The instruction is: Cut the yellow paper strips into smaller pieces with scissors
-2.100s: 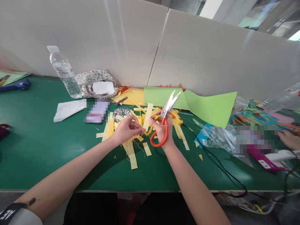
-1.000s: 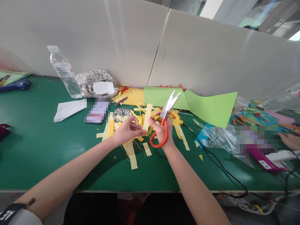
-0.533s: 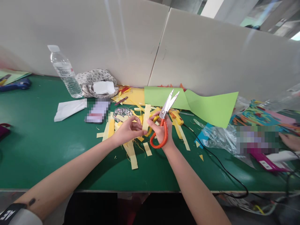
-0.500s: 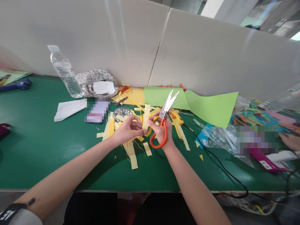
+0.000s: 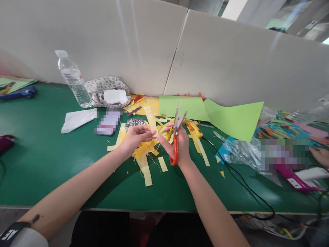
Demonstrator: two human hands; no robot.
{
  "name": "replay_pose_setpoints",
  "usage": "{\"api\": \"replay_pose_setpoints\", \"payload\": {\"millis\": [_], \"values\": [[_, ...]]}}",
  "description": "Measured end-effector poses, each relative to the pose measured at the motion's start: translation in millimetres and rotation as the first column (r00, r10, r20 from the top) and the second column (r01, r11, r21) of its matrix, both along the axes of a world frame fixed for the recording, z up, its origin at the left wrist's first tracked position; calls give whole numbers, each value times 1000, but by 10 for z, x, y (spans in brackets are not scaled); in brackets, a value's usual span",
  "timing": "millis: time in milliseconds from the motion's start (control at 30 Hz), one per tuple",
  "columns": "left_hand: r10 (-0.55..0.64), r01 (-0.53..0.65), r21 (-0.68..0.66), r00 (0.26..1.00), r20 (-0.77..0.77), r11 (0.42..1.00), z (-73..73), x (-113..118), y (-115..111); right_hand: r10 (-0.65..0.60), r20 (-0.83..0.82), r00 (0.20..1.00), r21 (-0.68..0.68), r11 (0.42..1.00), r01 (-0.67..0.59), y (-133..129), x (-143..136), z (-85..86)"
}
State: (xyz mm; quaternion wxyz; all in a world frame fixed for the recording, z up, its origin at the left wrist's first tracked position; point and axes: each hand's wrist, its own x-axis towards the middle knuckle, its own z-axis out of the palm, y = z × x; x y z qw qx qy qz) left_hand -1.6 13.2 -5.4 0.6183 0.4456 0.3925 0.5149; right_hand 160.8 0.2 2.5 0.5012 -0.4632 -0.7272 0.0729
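Note:
My left hand is closed, pinching the lower end of a pale yellow paper strip that points away from me. In my right hand are scissors with orange-red handles, their blades spread and pointing away. The right thumb reaches to the strip's lower end beside the left fingertips. Beneath the hands lies a heap of yellow paper pieces, with another pale strip toward the front. A yellow glue gun rests just beyond the right hand, partly hidden.
Beyond the heap lie a phone, a water bottle, a spotted cloth pouch and green paper sheets. A black cord crosses at right, near plastic bags and another person's hand.
The strip has tipped leftward and moved a little left with my left hand. The scissors have turned so their handles show more edge-on, still in my right hand.

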Motion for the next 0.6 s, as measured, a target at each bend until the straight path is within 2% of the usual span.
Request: {"api": "replay_pose_setpoints", "payload": {"millis": [100,233,400,600], "values": [[55,-56,9,996,69,998,-5,-18,24,-107,297,949,114,991,76,16,-2,-29],[104,-114,79,987,121,990,-4,-39,31,-141,500,854,102,989,104,2,-37,-54],[175,-191,107,974,141,976,6,-47,24,-134,551,824,76,991,111,-11,-51,-73],[188,-204,127,974,125,971,10,-34,12,-123,544,830,65,992,105,-12,-56,-71]]}}
